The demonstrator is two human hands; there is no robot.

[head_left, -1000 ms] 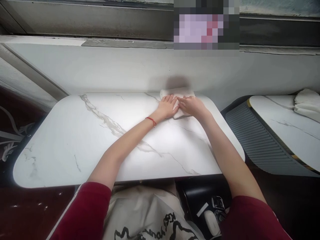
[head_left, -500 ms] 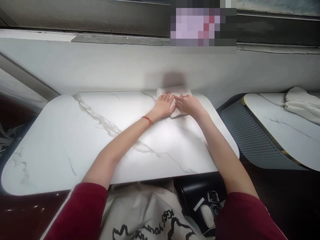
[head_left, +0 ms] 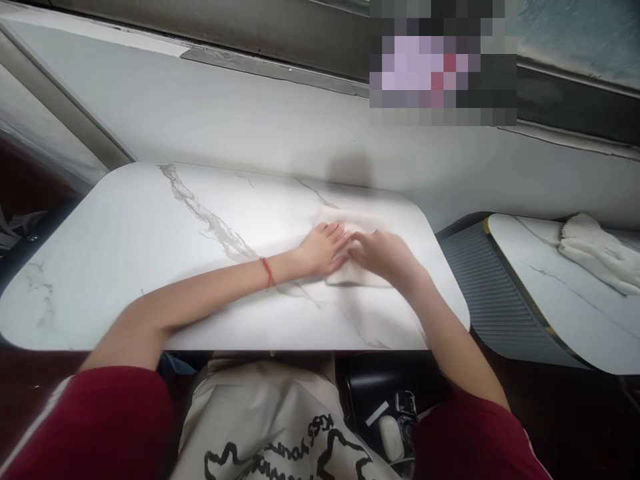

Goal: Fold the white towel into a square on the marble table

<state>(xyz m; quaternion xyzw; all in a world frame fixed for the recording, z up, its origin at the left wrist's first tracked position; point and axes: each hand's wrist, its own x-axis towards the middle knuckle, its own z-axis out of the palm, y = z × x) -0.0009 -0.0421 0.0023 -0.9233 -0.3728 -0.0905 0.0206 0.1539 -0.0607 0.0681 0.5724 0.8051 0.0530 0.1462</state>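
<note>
A white cloth (head_left: 360,277) lies spread on the white marble-patterned tabletop (head_left: 125,240), right of its middle. My left hand (head_left: 325,248) rests flat on the cloth, fingers stretched forward, with a red string bracelet on the wrist. Close against it, my right hand (head_left: 383,252) presses on the same cloth with its fingers bent and drawn together. Its fingertips meet the fingers of my left hand and are blurred by motion. The cloth is partly hidden beneath both hands.
A pale wall (head_left: 240,127) rises behind the table. To the right stands a second marble-patterned table (head_left: 565,293) with a cream cloth (head_left: 597,250) on it. Below the front edge, a white rounded item (head_left: 391,438) lies on a black seat (head_left: 373,387).
Both hands and the cloth have moved from the table's back edge toward me. My right hand's fingers look more bent. The camera view has tilted.
</note>
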